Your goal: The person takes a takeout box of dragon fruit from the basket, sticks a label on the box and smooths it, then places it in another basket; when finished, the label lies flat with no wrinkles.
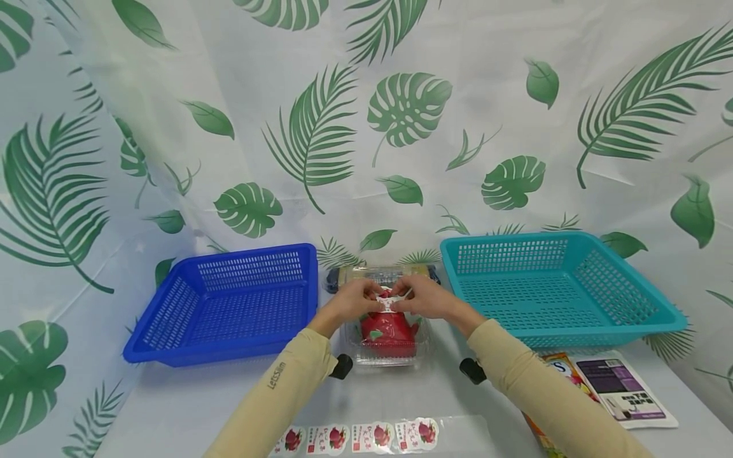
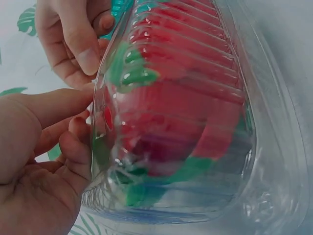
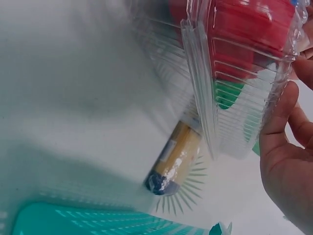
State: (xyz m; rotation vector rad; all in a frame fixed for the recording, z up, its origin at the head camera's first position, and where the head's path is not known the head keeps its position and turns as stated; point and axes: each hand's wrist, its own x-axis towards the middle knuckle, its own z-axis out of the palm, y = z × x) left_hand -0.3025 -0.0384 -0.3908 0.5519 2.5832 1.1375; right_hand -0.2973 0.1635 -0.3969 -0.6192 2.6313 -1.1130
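Observation:
A clear plastic clamshell box (image 1: 386, 356) with ridged walls stands in the middle of the table. Inside it shows red dragon fruit (image 1: 389, 334) with green tips. Over the lid, a white sticker (image 1: 387, 304) with a dragon fruit picture lies between both hands. The left hand (image 1: 357, 300) holds its left edge with thumb and fingertips. Opposite, the right hand (image 1: 426, 298) holds the right edge, fingers bent. From the left wrist view, the left index finger reaches right to the lid, and the right fingertips meet it there.
A blue basket (image 1: 229, 350) stands at left, a teal basket (image 1: 595, 331) at right. Behind the box lies a tan packet with dark ends (image 3: 173, 159). A strip of stickers (image 1: 366, 437) lies along the front. Printed packages (image 1: 624, 388) lie partly under the right forearm.

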